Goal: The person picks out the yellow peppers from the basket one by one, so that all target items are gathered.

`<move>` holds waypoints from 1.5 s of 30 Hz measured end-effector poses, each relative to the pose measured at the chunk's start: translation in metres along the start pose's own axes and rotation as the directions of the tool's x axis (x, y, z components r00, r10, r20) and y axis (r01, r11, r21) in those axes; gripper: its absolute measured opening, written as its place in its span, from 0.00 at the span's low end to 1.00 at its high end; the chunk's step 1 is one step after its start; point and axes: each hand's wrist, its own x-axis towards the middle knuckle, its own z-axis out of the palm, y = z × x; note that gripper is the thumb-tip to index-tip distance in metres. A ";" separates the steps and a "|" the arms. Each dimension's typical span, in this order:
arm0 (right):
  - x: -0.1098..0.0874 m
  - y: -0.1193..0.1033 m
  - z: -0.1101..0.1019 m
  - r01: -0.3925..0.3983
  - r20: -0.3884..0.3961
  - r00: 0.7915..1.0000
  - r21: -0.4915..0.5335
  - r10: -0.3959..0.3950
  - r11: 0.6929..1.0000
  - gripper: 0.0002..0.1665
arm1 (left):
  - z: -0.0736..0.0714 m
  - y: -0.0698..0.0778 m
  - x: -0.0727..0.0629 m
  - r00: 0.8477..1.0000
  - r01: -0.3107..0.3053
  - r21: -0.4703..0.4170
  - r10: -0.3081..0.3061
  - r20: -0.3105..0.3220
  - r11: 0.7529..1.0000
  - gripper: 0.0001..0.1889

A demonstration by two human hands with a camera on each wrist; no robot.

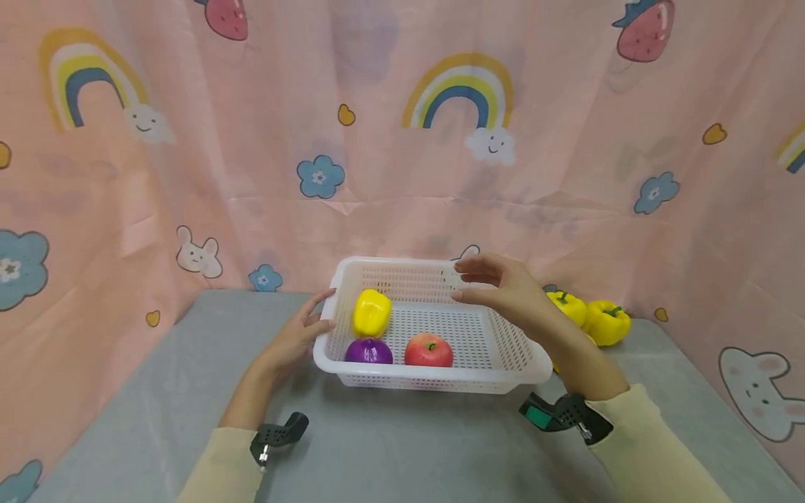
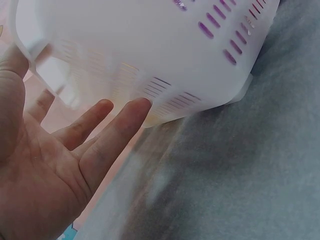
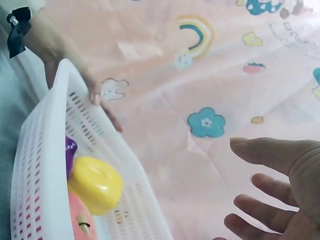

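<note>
A white plastic basket [image 1: 434, 373] stands on the grey tabletop and holds a yellow bell pepper [image 1: 372, 313], a purple onion [image 1: 368, 351] and a red apple [image 1: 428, 350]. My left hand [image 1: 297, 337] holds the basket's left rim, the thumb at the rim and the other fingers spread along the outer wall, as the left wrist view shows. Over the basket's right side hovers my right hand [image 1: 499, 283], fingers parted and holding nothing. In the right wrist view the right hand [image 3: 280, 190] is apart from the basket [image 3: 42, 165].
Beyond my right forearm, several yellow bell peppers [image 1: 606, 323] sit on the tabletop [image 1: 402, 447], partly hidden by the arm. A pink patterned cloth [image 1: 390, 209] hangs behind the table and along its sides. Each wrist wears a black strap [image 1: 278, 436].
</note>
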 end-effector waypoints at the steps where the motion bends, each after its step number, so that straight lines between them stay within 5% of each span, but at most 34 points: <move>1: 0.003 -0.002 0.003 0.001 0.009 1.000 0.006 -0.001 1.000 0.35 | 0.000 0.000 0.000 1.000 0.000 -0.001 0.000 -0.001 1.000 0.37; 17: 0.044 -0.020 0.058 -0.068 0.082 0.995 0.136 0.057 0.988 0.39 | 0.001 -0.002 0.002 1.000 0.008 0.008 -0.008 -0.018 1.000 0.37; 28: 0.074 -0.014 0.099 -0.138 0.062 0.990 0.308 0.125 0.941 0.36 | 0.001 -0.002 0.003 1.000 0.019 -0.006 -0.019 -0.020 1.000 0.37; 45: 0.094 -0.022 0.149 -0.160 -0.012 0.986 0.221 0.167 0.962 0.38 | -0.001 -0.002 0.002 1.000 0.009 0.005 -0.009 -0.002 1.000 0.36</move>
